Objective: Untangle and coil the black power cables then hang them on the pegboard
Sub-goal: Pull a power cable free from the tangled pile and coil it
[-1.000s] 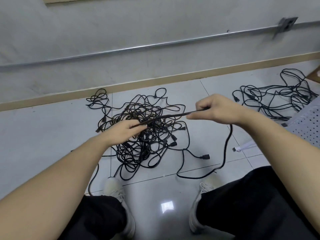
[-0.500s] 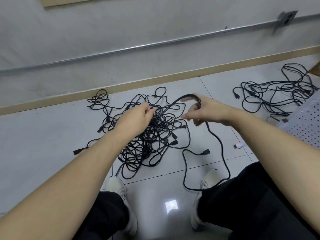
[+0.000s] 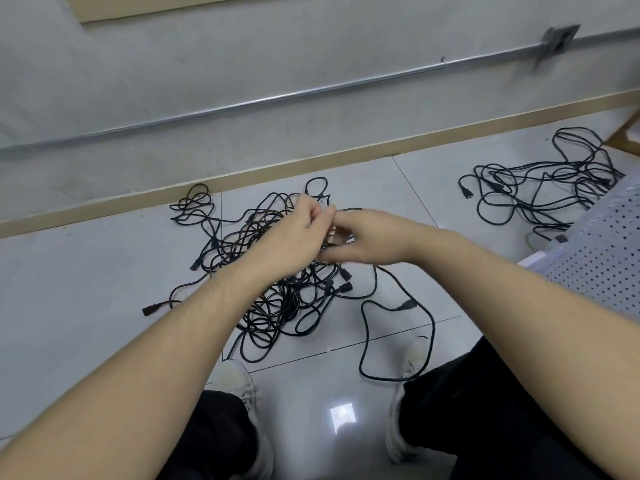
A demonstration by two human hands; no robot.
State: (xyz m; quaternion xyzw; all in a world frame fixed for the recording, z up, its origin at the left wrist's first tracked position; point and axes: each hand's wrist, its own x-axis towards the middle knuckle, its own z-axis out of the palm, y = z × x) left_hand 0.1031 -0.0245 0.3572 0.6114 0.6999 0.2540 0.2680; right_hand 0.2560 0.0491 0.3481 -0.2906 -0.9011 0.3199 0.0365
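A big tangle of black power cables (image 3: 277, 299) lies on the tiled floor in front of me. Just above its far side my left hand (image 3: 294, 237) and right hand (image 3: 370, 240) meet, fingers curled, each gripping the same black cable. That cable (image 3: 431, 323) drops from under my right wrist, loops past my right shoe and ends in a plug (image 3: 407, 305) on the floor. The stretch between my hands is hidden by my fingers. The white perforated pegboard (image 3: 602, 258) shows at the right edge.
A second, looser pile of black cables (image 3: 540, 188) lies at the far right near the pegboard. My shoes (image 3: 239, 379) stand close to the tangle. The wall with a metal conduit (image 3: 311, 91) and a tan baseboard bounds the floor behind.
My hands, earlier apart with the cable stretched between them, have come together above the tangle. The slack cable has folded into a loop and its plug has slid right on the floor.
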